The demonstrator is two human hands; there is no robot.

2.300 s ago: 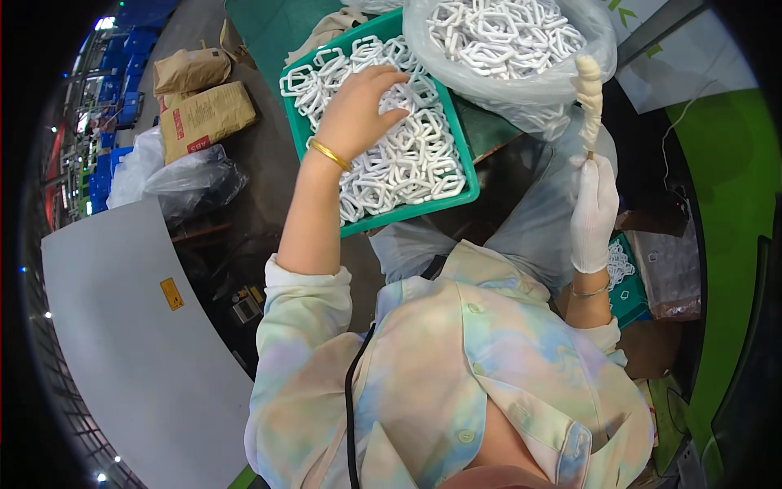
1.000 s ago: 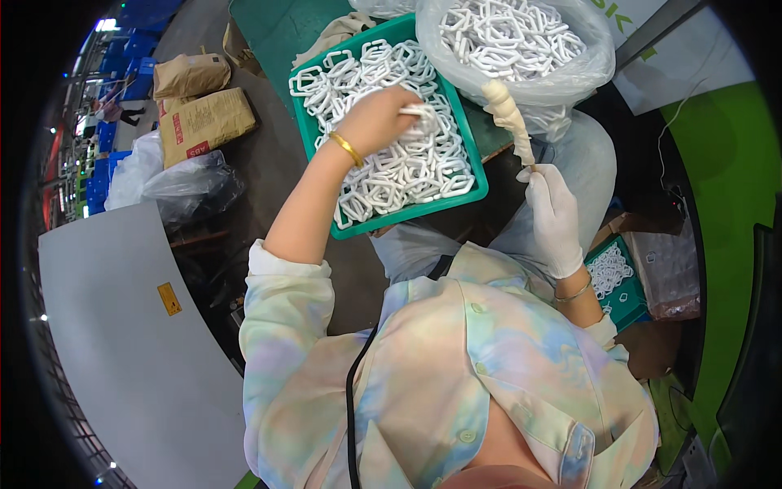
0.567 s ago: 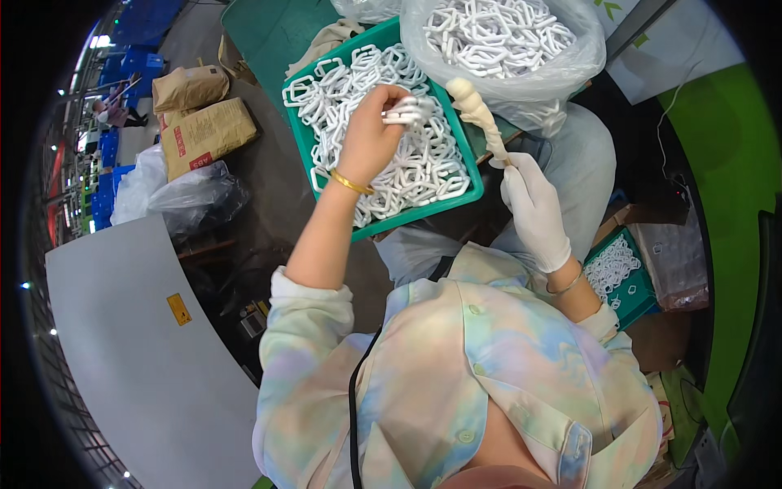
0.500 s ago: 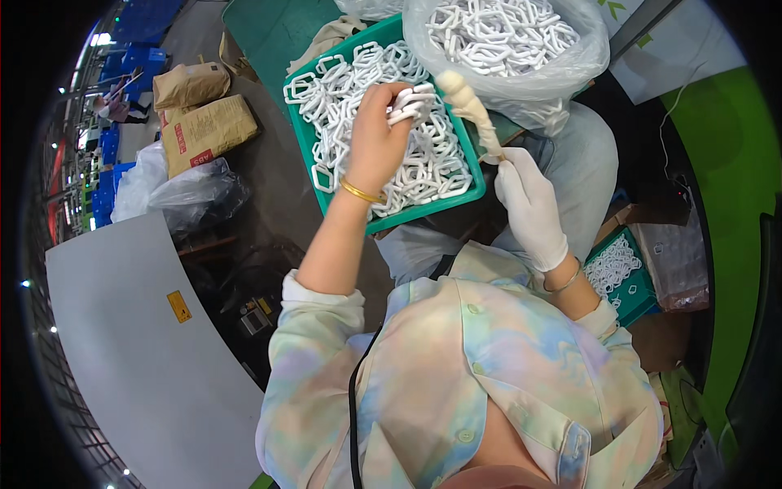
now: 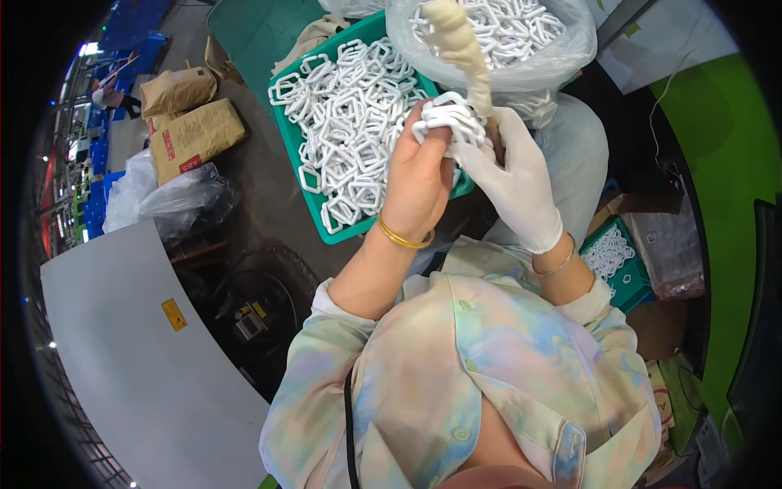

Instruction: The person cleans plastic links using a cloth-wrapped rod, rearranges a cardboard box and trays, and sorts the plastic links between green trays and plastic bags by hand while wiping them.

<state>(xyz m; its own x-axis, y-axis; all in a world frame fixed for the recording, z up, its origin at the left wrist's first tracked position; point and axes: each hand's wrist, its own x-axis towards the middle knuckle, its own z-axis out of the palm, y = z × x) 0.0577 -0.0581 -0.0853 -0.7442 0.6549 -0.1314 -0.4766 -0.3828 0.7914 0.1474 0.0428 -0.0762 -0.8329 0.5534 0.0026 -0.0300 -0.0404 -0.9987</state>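
Note:
My bare left hand, with a gold bangle at the wrist, is closed on a bunch of white angular plastic rings. In my right hand, which wears a white knitted glove, is a stick wrapped in cream cloth, its padded end pointing up and away. The two hands meet, and the gloved fingertips reach the bunch; whether they grip the rings as well I cannot tell. Left of and beneath my left hand sits a green tray full of loose white rings.
A clear plastic bag of similar rings stands behind the hands. Low on the right is a smaller green bin with more rings. To the left are brown paper sacks, plastic bags and a grey panel.
My left hand has lifted from the tray and moved right with the rings, up against my right hand. The wrapped stick has turned more upright, and the view has shifted slightly.

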